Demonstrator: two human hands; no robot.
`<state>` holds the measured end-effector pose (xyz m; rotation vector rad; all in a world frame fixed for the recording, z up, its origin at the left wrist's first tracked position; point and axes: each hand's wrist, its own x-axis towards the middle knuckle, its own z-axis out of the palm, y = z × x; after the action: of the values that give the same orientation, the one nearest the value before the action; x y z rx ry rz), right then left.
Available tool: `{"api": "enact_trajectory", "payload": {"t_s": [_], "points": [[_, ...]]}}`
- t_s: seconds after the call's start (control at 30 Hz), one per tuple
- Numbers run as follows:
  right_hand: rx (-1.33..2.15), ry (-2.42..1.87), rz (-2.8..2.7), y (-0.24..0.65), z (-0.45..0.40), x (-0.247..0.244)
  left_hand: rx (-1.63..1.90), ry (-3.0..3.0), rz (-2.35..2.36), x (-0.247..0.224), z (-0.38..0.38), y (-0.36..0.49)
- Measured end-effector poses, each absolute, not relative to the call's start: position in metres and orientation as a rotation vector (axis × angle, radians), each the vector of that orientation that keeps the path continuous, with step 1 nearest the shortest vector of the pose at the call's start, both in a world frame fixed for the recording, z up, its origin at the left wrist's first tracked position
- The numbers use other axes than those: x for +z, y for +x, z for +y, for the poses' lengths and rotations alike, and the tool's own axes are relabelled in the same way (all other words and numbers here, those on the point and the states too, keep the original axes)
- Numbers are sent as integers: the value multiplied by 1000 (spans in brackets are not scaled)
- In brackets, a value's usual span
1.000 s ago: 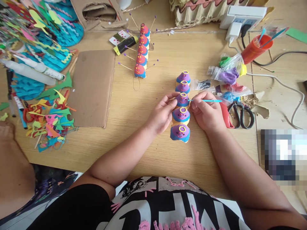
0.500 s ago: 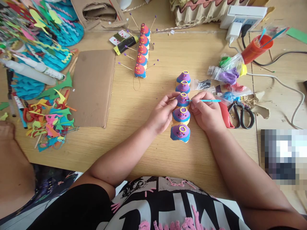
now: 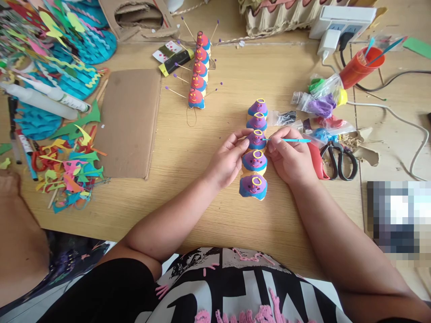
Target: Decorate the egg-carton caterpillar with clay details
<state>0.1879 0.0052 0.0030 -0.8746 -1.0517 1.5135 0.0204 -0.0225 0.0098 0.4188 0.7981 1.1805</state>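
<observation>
In front of me lies an egg-carton strip [image 3: 255, 162] of several purple and blue humps, each with a yellow ring on top; faces show on the nearer ones. My left hand [image 3: 232, 154] grips the strip's left side at the middle hump, thumb and fingertips pressed on it. A thin light-blue clay tool [image 3: 296, 141] is pinched in my right hand [image 3: 290, 154], its tip touching the face on that same hump. Farther off stands a similar red and blue strip [image 3: 197, 74] with purple-tipped sticks poking out of its sides.
Bagged coloured clay [image 3: 319, 107], black-handled scissors [image 3: 340, 163] and an orange cup [image 3: 360, 67] are on the right. A cardboard sheet [image 3: 129, 125], paper scraps [image 3: 74, 175] and glue bottles [image 3: 50, 98] lie left. Another person's arm [image 3: 20, 242] rests at the left edge. Egg cartons [image 3: 279, 20] stand behind.
Almost nothing differs. The blue tool's tip has shifted very slightly on the middle hump's face; both hands stay in place and keep their grip.
</observation>
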Motion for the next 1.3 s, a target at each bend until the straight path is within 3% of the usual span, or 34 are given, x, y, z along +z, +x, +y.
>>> {"api": "enact_trajectory", "payload": {"t_s": [1.3], "points": [[1466, -858, -1115, 189, 7, -2, 1181, 482, 813, 5, -22, 19]]}}
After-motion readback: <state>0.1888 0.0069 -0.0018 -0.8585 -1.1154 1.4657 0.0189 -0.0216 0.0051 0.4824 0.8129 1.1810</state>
